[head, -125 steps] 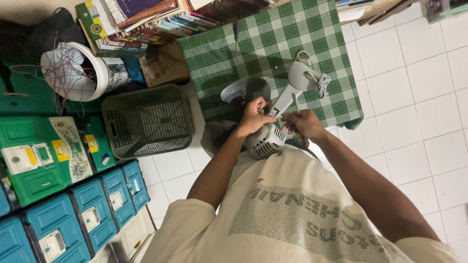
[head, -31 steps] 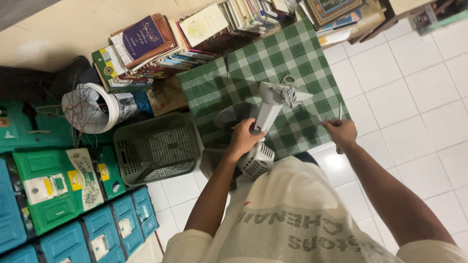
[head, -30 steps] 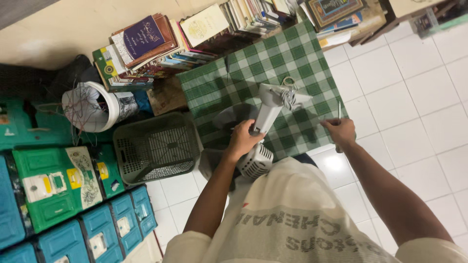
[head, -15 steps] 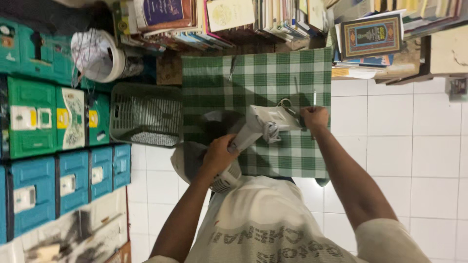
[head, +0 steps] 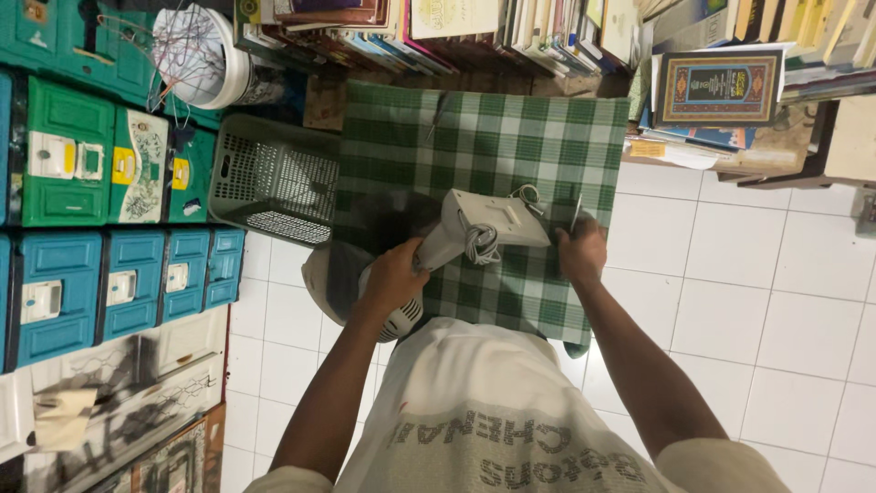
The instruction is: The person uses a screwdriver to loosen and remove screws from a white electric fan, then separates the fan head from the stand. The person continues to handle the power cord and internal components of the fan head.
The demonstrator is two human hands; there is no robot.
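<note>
Fan (head: 474, 228) between both hands

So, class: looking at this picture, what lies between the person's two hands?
In the head view, the fan's white base with its coiled cord lies between the left hand and the right hand, over the green checked cloth.

I count two hands of mine — the left hand (head: 394, 277) and the right hand (head: 581, 249). One fan (head: 474, 228) lies under them, on one checked cloth (head: 511, 137). One grey basket (head: 272, 178) sits beside the cloth, and one white bucket (head: 205, 46) beyond it. Cases stand along the side — I make out about four green cases (head: 66, 151) and about five blue cases (head: 128, 278), though some are cut off. One framed book (head: 719, 87) faces up among stacked books too many to count.
</note>
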